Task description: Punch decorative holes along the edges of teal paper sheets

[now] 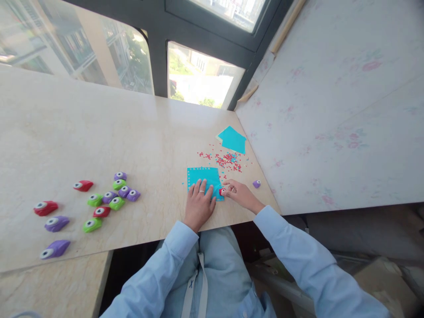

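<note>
Head view: a teal sheet (202, 179) lies flat on the table (99, 132), near its front edge and toward its right corner. A row of small holes runs along the sheet's top and left margins.

The left hand (198, 204) comes in from below, sleeve in pale blue, and lies palm down on the sheet's lower half. Its fingers are spread and flat, pressing the paper, gripping nothing; a ring shows on one finger.

The right hand (241, 194) reaches in from the right, wrist low on the table, its fingers curled around a small red punch (221, 191) set at the sheet's lower right corner. The punch touches the sheet; how far the paper sits inside it cannot be told.

Just beyond the sheet lies a scatter of red bits (227, 160), with a few teal ones mixed in. Past those, a second teal piece (232, 139) rests near the table's right edge. A purple punch (256, 183) sits just right of the right hand, close to that edge.

Well apart to the left is a cluster of punches (112, 196) in green, purple and red, with more strung out toward the left edge. Between that cluster and the left hand the tabletop is bare. The right edge runs close past the right hand, against a pale floral surface (331, 110).
</note>
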The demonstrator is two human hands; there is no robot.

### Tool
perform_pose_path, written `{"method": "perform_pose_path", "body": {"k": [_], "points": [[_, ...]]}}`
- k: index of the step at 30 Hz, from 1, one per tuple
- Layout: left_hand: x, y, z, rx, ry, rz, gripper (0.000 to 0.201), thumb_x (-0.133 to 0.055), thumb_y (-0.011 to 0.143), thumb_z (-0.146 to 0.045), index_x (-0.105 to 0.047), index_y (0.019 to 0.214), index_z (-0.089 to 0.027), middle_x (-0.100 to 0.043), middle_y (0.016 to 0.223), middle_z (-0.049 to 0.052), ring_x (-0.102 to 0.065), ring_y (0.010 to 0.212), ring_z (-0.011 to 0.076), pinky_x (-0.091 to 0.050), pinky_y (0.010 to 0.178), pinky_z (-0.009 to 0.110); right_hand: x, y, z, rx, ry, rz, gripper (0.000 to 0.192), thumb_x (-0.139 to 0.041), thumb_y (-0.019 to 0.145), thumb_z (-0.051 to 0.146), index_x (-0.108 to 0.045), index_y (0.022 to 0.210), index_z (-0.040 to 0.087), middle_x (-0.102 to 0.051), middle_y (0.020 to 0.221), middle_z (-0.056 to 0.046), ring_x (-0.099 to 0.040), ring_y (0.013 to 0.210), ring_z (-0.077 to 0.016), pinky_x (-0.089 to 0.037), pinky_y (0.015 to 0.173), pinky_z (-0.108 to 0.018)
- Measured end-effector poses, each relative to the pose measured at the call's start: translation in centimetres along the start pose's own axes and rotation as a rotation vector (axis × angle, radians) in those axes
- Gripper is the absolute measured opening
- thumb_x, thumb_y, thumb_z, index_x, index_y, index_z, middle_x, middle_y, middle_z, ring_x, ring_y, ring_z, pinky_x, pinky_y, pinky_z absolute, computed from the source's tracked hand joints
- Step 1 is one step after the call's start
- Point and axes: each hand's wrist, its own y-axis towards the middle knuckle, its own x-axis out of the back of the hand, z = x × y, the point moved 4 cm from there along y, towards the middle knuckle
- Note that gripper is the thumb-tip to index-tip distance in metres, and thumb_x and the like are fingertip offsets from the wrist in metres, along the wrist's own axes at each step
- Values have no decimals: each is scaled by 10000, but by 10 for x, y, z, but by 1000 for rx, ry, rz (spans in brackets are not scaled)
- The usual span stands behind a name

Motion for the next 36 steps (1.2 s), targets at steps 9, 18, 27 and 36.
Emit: {"method": "perform_pose_path", "body": {"k": [9, 18, 27, 36], "points": [[-2, 0, 0, 12, 21, 10, 407, -477, 935, -368, -604, 1275, -183, -503, 1421, 172, -383, 1368, 336, -311, 1098, 504, 0, -9, -16, 202, -222, -55, 207, -594, 884, 186, -698, 1059, 222, -616, 997, -44, -620, 923, -168, -463, 850, -282], [-4, 2, 0, 22, 60, 15, 403, -477, 936, -372, -606, 1272, -191, -511, 1412, 163, -389, 1362, 344, -332, 1081, 513, 42, -18, -56, -57, -412, -398, 385, -544, 879, 217, -580, 1259, 160, -658, 1000, -98, -629, 880, -229, -473, 749, -325], [-4, 2, 5, -15, 34, -131, 363, -531, 917, -330, -618, 1222, -155, -558, 1356, 180, -426, 1342, 351, -359, 1075, 526, -18, -46, -45, 137, -114, -350, 275, -488, 901, 245, -670, 1092, 166, -717, 931, -75, -657, 812, -193, -492, 745, -298], [45, -52, 39, 213, -63, -511, 257, -540, 890, -195, -610, 1137, -177, -631, 1201, 123, -505, 1259, 263, -426, 1041, 476, -26, -37, -65, 39, -262, -518, 344, -435, 938, 380, -731, 981, 209, -764, 906, -73, -693, 728, -204, -420, 618, -270]]}}
